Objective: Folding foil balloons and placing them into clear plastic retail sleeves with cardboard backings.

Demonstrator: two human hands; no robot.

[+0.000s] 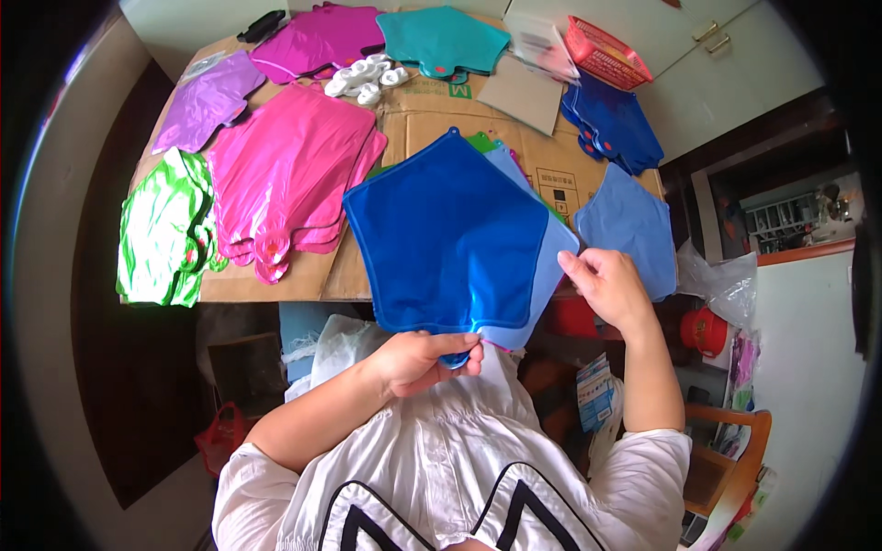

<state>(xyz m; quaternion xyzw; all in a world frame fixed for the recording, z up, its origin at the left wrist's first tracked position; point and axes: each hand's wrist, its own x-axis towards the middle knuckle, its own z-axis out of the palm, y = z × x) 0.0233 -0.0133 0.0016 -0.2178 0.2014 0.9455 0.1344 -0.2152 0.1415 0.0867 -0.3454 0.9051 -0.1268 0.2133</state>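
Observation:
A stack of flat, shiny pentagon-shaped plastic pieces is in front of me, partly over the table's near edge. On top lies a dark blue pentagon piece (441,234); a light blue pentagon piece (549,275) shows beneath it along the right. Green and magenta edges peek out underneath. My left hand (424,361) is closed on the dark blue piece's bottom edge, thumb on top, by its small round tab (454,359). At the right corner, my right hand (606,285) pinches the light blue piece's edge between thumb and fingers.
Stacks of pink (289,174), green (165,234), lilac (209,101), purple (317,39), teal (443,39), dark blue (614,119) and light blue (629,225) pieces ring the cardboard-covered table (349,266). White coils (367,75) and a red basket (608,55) stand farther back.

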